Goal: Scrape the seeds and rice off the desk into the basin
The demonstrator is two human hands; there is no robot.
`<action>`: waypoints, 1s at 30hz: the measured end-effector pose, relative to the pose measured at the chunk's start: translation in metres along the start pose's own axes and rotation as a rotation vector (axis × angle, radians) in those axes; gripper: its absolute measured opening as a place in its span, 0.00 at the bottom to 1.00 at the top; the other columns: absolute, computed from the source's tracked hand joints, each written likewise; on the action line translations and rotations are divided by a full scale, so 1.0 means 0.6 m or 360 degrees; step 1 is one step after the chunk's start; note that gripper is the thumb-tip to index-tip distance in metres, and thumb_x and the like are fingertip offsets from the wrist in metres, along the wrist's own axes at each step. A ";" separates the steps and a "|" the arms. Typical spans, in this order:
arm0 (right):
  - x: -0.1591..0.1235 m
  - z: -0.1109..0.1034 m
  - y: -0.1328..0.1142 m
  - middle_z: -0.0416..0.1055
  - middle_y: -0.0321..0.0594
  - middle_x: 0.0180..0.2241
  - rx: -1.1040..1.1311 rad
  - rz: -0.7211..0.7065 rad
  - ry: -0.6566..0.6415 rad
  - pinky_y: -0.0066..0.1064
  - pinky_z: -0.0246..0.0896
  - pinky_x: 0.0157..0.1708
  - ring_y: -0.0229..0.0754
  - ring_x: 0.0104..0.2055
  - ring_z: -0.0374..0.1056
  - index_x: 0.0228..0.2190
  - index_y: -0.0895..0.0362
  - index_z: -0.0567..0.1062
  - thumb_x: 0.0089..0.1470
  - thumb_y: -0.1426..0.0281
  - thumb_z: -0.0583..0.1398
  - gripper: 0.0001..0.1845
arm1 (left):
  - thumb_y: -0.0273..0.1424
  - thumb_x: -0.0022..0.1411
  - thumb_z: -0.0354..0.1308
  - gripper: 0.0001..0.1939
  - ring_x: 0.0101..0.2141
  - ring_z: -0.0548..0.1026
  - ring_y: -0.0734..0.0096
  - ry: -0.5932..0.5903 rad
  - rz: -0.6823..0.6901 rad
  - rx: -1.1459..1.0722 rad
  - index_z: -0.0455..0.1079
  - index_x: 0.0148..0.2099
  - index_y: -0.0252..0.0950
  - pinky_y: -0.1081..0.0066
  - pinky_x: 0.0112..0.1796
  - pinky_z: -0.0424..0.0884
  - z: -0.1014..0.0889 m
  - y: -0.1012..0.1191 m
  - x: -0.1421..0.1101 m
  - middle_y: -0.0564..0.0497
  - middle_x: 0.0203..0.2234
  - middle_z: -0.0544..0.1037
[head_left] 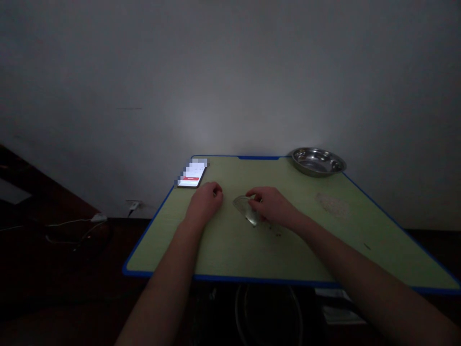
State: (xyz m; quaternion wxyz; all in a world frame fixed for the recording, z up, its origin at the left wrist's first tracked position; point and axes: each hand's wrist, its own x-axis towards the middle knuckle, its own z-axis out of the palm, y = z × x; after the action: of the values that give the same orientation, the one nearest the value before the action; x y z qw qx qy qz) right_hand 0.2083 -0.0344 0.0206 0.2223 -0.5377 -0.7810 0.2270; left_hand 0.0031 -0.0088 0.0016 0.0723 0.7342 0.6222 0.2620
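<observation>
My right hand pinches the upper edge of a thin, shiny, see-through fan-shaped piece, perhaps clear plastic. Its lower edge catches the light, just above or on the table; I cannot tell which. A few small dark specks lie on the table below that hand. My left hand rests on the table to the left, its fingers curled together. What those fingers hold, if anything, is hidden. A phone with a lit screen lies just beyond the left hand.
The pale green table has a blue rim. A steel bowl stands at its back right corner, against the wall. A thin spread of pale bits and a small dark sliver lie on the right. Cables run at the left.
</observation>
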 end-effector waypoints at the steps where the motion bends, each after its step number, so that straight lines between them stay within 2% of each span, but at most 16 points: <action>1: 0.003 0.002 -0.002 0.78 0.43 0.31 0.0012 -0.0015 -0.0022 0.28 0.62 0.28 0.36 0.23 0.69 0.44 0.61 0.77 0.55 0.72 0.55 0.16 | 0.28 0.57 0.49 0.10 0.34 0.74 0.64 0.0027 -0.0022 -0.0001 0.72 0.36 0.36 0.66 0.37 0.68 -0.001 -0.001 0.000 0.45 0.32 0.78; 9: 0.017 0.022 -0.018 0.78 0.42 0.31 0.0039 -0.0218 -0.0141 0.28 0.61 0.30 0.37 0.26 0.70 0.43 0.59 0.77 0.55 0.72 0.56 0.15 | 0.28 0.57 0.49 0.10 0.34 0.73 0.65 0.0160 -0.0101 -0.0007 0.72 0.36 0.36 0.67 0.36 0.68 -0.006 -0.003 0.000 0.47 0.32 0.77; 13: 0.022 0.014 -0.019 0.78 0.43 0.31 0.0046 -0.0308 -0.0138 0.28 0.61 0.30 0.38 0.29 0.71 0.43 0.59 0.78 0.54 0.73 0.57 0.15 | 0.28 0.57 0.50 0.09 0.35 0.73 0.65 0.0159 -0.0102 -0.0008 0.72 0.36 0.36 0.68 0.36 0.68 -0.005 -0.002 0.000 0.46 0.33 0.78; 18: 0.014 -0.008 0.005 0.77 0.41 0.27 0.0066 -0.0216 -0.0053 0.27 0.61 0.30 0.38 0.28 0.70 0.40 0.59 0.78 0.55 0.72 0.57 0.13 | 0.27 0.57 0.49 0.10 0.34 0.73 0.65 0.0162 -0.0081 -0.0028 0.72 0.37 0.35 0.67 0.36 0.67 -0.005 -0.002 -0.001 0.45 0.33 0.78; 21: 0.005 -0.010 0.015 0.77 0.40 0.27 0.0080 -0.0148 -0.0044 0.27 0.60 0.28 0.36 0.25 0.69 0.39 0.59 0.78 0.55 0.72 0.57 0.12 | 0.28 0.58 0.49 0.10 0.33 0.73 0.65 0.0149 -0.0073 -0.0031 0.72 0.37 0.35 0.67 0.35 0.68 -0.004 -0.004 -0.001 0.45 0.32 0.78; 30: -0.008 0.010 -0.012 0.76 0.39 0.27 0.0187 -0.0082 -0.0084 0.26 0.58 0.25 0.32 0.19 0.64 0.39 0.60 0.76 0.55 0.74 0.57 0.11 | 0.28 0.57 0.50 0.09 0.34 0.73 0.65 0.0153 -0.0077 -0.0034 0.72 0.36 0.35 0.67 0.36 0.67 -0.004 -0.002 -0.002 0.45 0.32 0.78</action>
State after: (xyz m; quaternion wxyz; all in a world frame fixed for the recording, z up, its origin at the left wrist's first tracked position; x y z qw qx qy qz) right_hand 0.2009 -0.0416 0.0193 0.2387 -0.4972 -0.7855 0.2806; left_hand 0.0007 -0.0100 0.0029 0.0566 0.7047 0.6397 0.3017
